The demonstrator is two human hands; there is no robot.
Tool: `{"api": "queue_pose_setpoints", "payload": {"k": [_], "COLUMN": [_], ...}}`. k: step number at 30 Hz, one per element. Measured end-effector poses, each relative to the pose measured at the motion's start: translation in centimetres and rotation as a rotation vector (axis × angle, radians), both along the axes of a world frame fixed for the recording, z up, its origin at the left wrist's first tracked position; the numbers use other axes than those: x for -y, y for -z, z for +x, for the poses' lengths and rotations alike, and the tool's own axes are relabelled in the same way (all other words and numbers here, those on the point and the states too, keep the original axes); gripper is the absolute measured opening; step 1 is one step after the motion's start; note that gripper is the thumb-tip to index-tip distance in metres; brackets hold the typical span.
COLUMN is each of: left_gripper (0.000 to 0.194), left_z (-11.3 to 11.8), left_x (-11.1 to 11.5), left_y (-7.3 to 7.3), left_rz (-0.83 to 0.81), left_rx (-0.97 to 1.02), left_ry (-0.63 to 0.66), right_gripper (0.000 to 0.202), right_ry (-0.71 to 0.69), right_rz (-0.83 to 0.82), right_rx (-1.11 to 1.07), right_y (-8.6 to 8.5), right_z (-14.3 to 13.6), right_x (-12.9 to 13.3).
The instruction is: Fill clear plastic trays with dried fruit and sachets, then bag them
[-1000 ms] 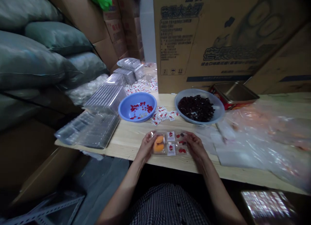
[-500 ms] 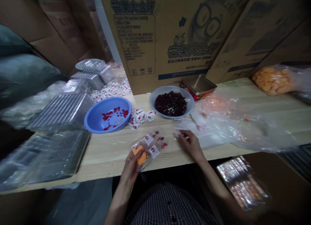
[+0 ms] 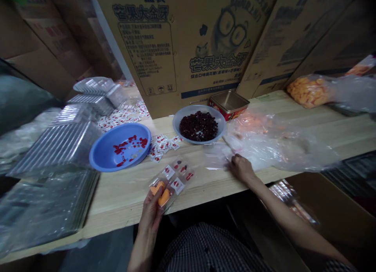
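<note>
My left hand, its fingers pinching a filled clear tray above the near edge of the desk.
My right hand curls at some clear bags; whether it pinches one, I cannot tell. Beyond, loose packets lie between a blue basin and a bowl of dark bits; a cardboard box blocks the back.

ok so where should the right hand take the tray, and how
Probably by the edge of the tray's far right end, coming from the right. The tray is flat and slants away from the left hand, which grips the near end by the orange pieces; the far end is free and faces the right hand.
</note>
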State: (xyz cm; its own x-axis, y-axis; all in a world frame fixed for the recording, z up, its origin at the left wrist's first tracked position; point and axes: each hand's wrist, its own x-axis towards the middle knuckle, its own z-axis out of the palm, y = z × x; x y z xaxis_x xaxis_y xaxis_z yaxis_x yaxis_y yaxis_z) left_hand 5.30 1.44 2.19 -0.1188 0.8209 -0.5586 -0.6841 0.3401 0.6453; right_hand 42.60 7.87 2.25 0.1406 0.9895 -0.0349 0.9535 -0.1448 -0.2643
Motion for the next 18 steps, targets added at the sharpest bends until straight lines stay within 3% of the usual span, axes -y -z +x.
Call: {"api": "queue_pose_setpoints", "payload": {"k": [3,5,10,15,18], "left_gripper": [0.028,0.029,0.035,0.04,0.046], "left_z": [0.6,1.3,4.6,9.7,12.0], "left_x": [-0.3,-0.5,-1.2,-2.3,-2.9], "left_y": [-0.1,-0.1,0.0,-0.1,0.6], "left_rz": [0.004,0.02,0.058,0.136,0.202], "left_rx": [0.007,0.017,0.064,0.094,0.094], "left_ry": [0.013,0.032,0.112,0.173,0.181], "right_gripper": [0.015,0.025,0.046,0.04,0.034], "right_ry": [0.118,0.161,0.13,0.111,0.118], "right_rz": [0.06,0.036,-0.066,-0.121,-0.101], "right_rx": [-0.435,-0.601,-0.844,-0.972,-1.001], "right_y": [1.0,1.8,2.5,2.1,2.0], "right_z": [0.9,1.4,1.9,1.2,0.7], "right_x": [-0.1,-0.2,-0.3,0.1,0.6]}}
